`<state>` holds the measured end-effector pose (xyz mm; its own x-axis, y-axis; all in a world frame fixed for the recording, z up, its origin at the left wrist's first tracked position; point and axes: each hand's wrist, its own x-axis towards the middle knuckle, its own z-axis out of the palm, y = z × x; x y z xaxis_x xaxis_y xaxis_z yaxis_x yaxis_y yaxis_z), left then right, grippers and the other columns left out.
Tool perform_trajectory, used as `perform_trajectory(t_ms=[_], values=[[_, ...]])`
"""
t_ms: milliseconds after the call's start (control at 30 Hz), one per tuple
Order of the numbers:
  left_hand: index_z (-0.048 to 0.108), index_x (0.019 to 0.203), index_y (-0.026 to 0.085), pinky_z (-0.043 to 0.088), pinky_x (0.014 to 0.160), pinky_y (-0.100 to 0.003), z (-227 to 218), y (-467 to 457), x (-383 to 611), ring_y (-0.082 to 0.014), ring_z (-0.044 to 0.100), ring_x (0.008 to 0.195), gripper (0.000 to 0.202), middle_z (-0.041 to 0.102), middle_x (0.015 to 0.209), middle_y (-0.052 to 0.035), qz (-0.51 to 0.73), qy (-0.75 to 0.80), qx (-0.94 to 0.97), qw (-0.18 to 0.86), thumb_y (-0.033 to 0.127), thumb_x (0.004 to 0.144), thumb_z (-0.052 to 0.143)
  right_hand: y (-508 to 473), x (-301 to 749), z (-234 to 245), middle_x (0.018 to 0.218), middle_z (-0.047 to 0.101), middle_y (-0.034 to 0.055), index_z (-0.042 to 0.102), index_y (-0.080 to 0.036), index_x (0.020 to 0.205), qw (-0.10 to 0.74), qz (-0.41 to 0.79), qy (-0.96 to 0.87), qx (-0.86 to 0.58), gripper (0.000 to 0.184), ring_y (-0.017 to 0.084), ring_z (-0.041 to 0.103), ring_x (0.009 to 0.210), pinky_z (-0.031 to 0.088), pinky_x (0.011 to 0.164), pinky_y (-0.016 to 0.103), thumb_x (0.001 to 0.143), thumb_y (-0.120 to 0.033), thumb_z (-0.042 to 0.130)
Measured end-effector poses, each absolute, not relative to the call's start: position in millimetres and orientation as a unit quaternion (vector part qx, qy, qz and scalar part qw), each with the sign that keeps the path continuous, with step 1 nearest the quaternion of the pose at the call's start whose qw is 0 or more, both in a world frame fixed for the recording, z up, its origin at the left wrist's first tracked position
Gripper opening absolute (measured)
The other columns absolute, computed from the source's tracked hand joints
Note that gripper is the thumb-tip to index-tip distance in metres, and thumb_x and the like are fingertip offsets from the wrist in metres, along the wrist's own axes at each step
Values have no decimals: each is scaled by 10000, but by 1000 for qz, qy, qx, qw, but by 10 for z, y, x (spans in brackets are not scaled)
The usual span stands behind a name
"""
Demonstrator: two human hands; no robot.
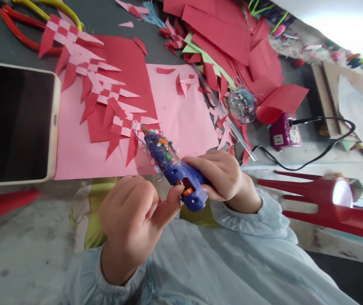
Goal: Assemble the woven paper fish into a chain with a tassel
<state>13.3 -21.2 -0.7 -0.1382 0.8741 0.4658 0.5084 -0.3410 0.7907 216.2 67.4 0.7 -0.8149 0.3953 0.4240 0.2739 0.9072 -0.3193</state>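
Observation:
A dark blue glue gun (pixel 168 159), its barrel crusted with colourful bits and strands, points up and left over the paper. My right hand (pixel 221 176) is closed around its side. My left hand (pixel 133 212) has its fingers curled, with the thumb pressed at the opening by an orange part (pixel 188 191) in the gun's near end. Whether anything else is inside the left fingers is hidden. Close to the nozzle tip lies the lowest piece of a chain of woven red and pink paper fish shapes (pixel 107 95), beside a thin light string loop (pixel 135 126).
Under the chain are a red sheet (pixel 130 76) and a pink sheet (pixel 181 114). A phone (pixel 14 123) and red-and-yellow-handled pliers (pixel 22 36) lie left. Red paper scraps (pixel 222 38), a clear round container (pixel 241 103), a purple box (pixel 285 133) and a black cord (pixel 324 148) lie right.

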Motion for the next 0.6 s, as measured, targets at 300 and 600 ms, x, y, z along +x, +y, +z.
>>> perform_trajectory(t_ms=[300, 600], values=[[245, 654, 214, 197, 474, -308, -12, -226, 117, -69, 232, 483, 579, 268, 559, 93, 521, 544, 638, 157, 143, 812, 797, 666, 2145, 1, 638, 653, 15, 557, -115, 1177, 245, 99, -949, -173, 428, 140, 589, 486, 449, 444, 251, 1079, -431, 286], [256, 656, 212, 185, 477, -311, 7, -199, 111, -74, 217, 492, 556, 257, 558, 90, 512, 542, 650, 146, 163, 844, 777, 669, 2137, 10, 667, 684, 36, 550, -109, 1223, 247, 105, -947, -174, 435, 144, 620, 502, 466, 454, 251, 1077, -436, 304]])
